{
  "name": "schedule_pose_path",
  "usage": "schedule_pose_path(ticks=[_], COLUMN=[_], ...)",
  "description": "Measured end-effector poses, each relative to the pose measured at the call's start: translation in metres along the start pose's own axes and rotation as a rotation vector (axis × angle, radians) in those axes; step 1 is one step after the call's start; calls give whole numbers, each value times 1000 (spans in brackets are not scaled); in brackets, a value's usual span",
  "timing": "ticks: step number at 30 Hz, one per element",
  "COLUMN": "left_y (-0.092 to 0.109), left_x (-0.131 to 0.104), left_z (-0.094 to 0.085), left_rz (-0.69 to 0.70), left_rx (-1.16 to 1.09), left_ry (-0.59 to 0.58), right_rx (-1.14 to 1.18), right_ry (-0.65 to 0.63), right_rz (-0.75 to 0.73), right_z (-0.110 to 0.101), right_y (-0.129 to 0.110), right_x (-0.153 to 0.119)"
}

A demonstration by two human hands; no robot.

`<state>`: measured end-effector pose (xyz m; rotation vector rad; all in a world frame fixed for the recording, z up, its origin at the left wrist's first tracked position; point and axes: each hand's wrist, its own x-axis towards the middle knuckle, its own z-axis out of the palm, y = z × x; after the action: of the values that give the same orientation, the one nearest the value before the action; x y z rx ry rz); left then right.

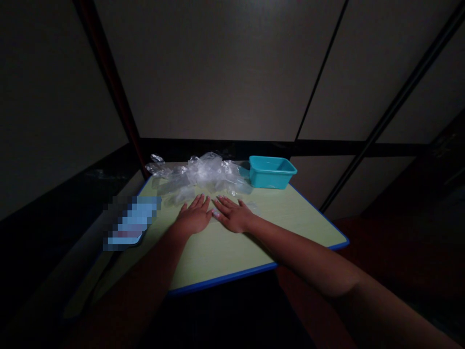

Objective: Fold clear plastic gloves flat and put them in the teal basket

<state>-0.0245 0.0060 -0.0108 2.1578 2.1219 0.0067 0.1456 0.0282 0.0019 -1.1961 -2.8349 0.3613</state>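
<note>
Both hands lie palm down near the middle of a pale yellow-green table. My left hand is flat with its fingers apart, pointing at a heap of crumpled clear plastic bags. Close beside it, my right hand also rests flat, fingers spread, its thumb near the left thumb. A thin see-through piece of plastic shows by the right hand; how far it runs under the hands is hidden. Neither hand grips anything.
A turquoise plastic basket stands at the table's back right corner. At the left edge lies a phone-like device with a blurred-out lit screen. Panelled walls rise behind the table, which has a blue rim. The surroundings are dim.
</note>
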Motion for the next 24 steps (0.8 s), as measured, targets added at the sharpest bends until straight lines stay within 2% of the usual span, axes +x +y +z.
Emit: schedule_pose_path(ticks=[7,12,20,24], left_y=[0,0,-1,1], left_x=[0,0,0,-2], left_z=[-1,-1,2,-2], left_rz=[-4,2,15,14], left_rx=[-20,-27,-45,-84], left_ry=[0,2,22,103], right_rx=[-56,-82,-134,-141], right_ry=[-22,-36,-48,-119], right_rz=[85,174,212,229], right_z=[-7,-12,-13,-25], right_y=[38,56,62,54], right_x=[-25,-44,-50,-45])
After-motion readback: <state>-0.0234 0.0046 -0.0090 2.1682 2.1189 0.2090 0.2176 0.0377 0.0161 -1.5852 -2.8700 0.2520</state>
